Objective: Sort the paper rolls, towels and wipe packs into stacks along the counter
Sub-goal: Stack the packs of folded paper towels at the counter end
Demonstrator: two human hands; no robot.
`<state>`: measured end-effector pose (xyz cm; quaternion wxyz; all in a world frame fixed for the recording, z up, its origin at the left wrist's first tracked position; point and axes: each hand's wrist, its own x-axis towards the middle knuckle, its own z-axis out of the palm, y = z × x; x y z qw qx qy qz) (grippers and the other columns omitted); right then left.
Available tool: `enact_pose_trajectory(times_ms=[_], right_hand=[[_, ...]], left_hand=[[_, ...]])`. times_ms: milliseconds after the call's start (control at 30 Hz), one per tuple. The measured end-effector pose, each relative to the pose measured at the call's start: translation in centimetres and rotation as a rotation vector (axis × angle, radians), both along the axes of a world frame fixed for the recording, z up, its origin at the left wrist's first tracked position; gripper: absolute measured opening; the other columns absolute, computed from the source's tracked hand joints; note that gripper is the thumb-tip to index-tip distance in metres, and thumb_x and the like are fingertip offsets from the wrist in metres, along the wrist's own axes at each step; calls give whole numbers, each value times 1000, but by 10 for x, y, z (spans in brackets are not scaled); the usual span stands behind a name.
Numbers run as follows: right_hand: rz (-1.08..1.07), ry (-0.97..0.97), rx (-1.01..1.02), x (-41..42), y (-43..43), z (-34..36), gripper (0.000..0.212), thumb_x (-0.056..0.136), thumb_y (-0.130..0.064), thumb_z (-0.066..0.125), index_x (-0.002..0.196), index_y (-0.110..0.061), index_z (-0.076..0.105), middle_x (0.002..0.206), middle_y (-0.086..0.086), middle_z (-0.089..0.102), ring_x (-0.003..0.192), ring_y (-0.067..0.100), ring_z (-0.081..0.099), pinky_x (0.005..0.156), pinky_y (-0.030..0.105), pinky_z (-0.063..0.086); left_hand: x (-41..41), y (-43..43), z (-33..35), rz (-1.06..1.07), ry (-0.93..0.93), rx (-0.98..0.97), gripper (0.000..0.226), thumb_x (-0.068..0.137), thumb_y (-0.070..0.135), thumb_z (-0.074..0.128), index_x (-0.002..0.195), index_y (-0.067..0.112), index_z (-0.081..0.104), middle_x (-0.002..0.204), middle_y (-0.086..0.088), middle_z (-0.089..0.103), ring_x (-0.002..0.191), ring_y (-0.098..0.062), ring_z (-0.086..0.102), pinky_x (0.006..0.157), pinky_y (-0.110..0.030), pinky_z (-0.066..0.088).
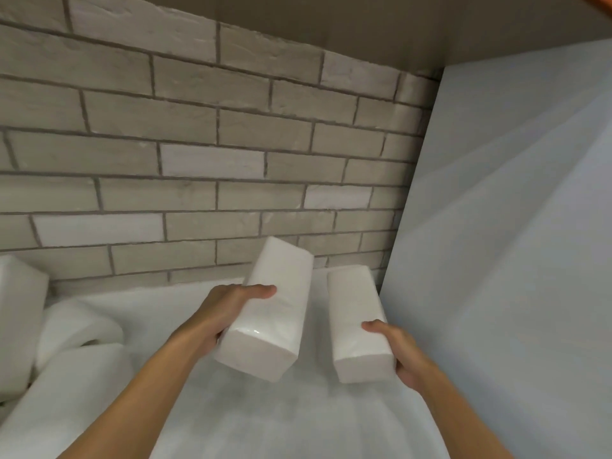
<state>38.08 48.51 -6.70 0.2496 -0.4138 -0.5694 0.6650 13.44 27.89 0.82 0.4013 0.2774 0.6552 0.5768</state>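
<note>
- Bringing two packs to the right end of the counter is the step in hand, I judge. I have a white, plastic-wrapped, oblong towel pack (271, 313) in my left hand (231, 314) and a matching second towel pack (359, 323) in my right hand (399, 354).
- The second towel pack lies lengthwise just beside the pale blue side panel (513, 226), its far end near the grey brick wall (198, 144). It looks to rest on the white counter (265, 422), though I cannot be sure it is fully down.
- The towel pack in my left hand is tilted and seems clear of the counter, just left of the other and not touching it.
- The next move, as I judge it, calls for levelling the tilted pack and setting it squarely on or against the second, edges aligned so the stack stands.
- My left thumb (265, 290) lies across the top face and my palm wraps the left side. The fingers beneath are hidden.
- My right thumb (372, 326) presses the top at the near end. The fingers grasping the right side are mostly hidden.
- White paper rolls (76, 329) lie at the left, unsorted.
</note>
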Motion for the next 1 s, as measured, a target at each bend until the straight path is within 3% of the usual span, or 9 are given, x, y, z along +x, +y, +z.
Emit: enact_pose_trajectory(times_ms=[233, 367, 533, 700, 867, 1000], right_hand=[[54, -146, -35, -1, 76, -9, 58, 65, -32, 85, 115, -7, 65, 98, 15, 76, 91, 34, 73, 76, 42, 60], [89, -223, -77, -7, 108, -24, 72, 52, -34, 88, 114, -4, 65, 96, 16, 76, 89, 35, 74, 77, 45, 60], [70, -290, -115, -7, 146, -30, 40, 76, -25, 78, 109, -6, 66, 98, 17, 76, 92, 35, 72, 80, 46, 59], [38, -275, -138, -12, 177, -38, 42, 68, -25, 81, 105, -8, 70, 98, 15, 76, 86, 32, 72, 77, 45, 58], [-61, -179, -178, -23, 190, -52, 32, 77, -21, 75, 107, -9, 70, 95, 13, 71, 77, 30, 67, 66, 35, 55], [-165, -170, -137, -38, 200, -57, 39, 72, -22, 78, 107, -6, 69, 98, 16, 72, 82, 33, 68, 68, 39, 57]], left_hand=[[25, 55, -19, 41, -28, -38, 50, 69, 40, 83, 107, 9, 72, 95, -10, 78, 87, -33, 75, 89, -47, 57], [31, 83, -32, 64, -60, -72, 50, 70, 41, 82, 107, 9, 72, 96, -12, 78, 89, -35, 75, 92, -51, 56], [34, 109, -50, 86, -96, -113, 48, 71, 41, 81, 104, 7, 74, 95, -14, 78, 87, -35, 75, 93, -52, 55], [35, 134, -69, 97, -123, -119, 48, 73, 40, 80, 107, 7, 73, 96, -13, 78, 89, -34, 75, 95, -51, 54], [35, 157, -90, 107, -174, -113, 49, 74, 40, 80, 109, 8, 72, 99, -11, 78, 92, -32, 75, 95, -49, 54], [35, 175, -107, 111, -219, -103, 49, 75, 39, 79, 111, 6, 72, 100, -11, 77, 93, -31, 74, 95, -48, 55]])
